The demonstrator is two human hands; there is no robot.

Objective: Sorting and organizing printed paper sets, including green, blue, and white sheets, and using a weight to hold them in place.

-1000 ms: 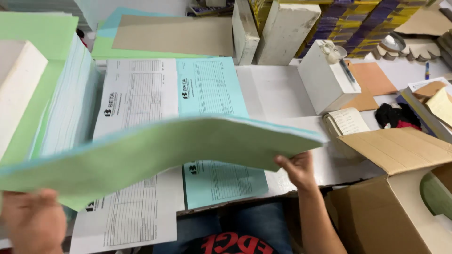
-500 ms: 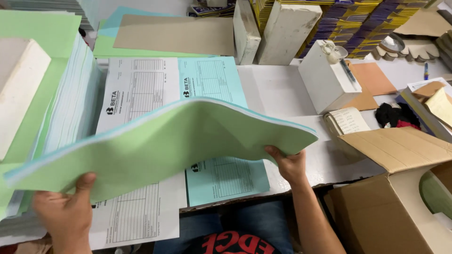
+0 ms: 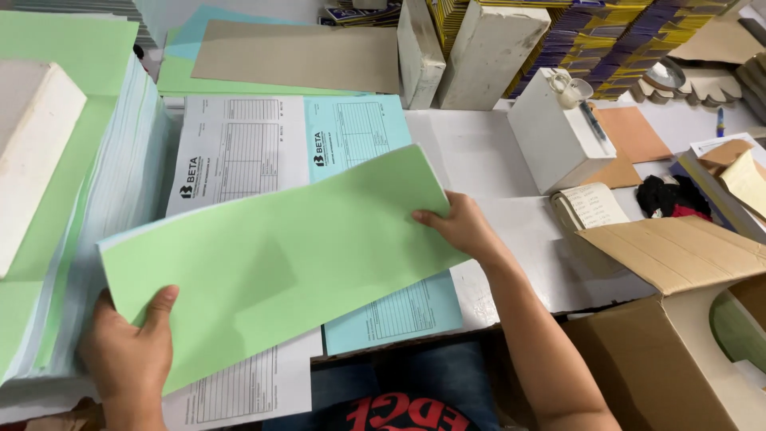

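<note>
A thin stack of long green sheets (image 3: 279,255) lies slanted across the table, held at both ends. My left hand (image 3: 128,351) grips its near left corner, thumb on top. My right hand (image 3: 459,227) pinches its right edge. Beneath the stack lie a white printed form (image 3: 239,148) and a light blue printed form (image 3: 359,132) side by side, with their lower parts showing under the stack's near edge.
A tall pile of paper (image 3: 120,175) with a white block (image 3: 32,144) on top stands at the left. A white box (image 3: 554,136), upright white blocks (image 3: 487,52), brown card (image 3: 295,52) and an open cardboard box (image 3: 678,335) crowd the back and right.
The green stack, held bowed above the table before, has come down and flattened over the printed forms. My right hand moved up to its right edge; my left hand shifted right along the near corner.
</note>
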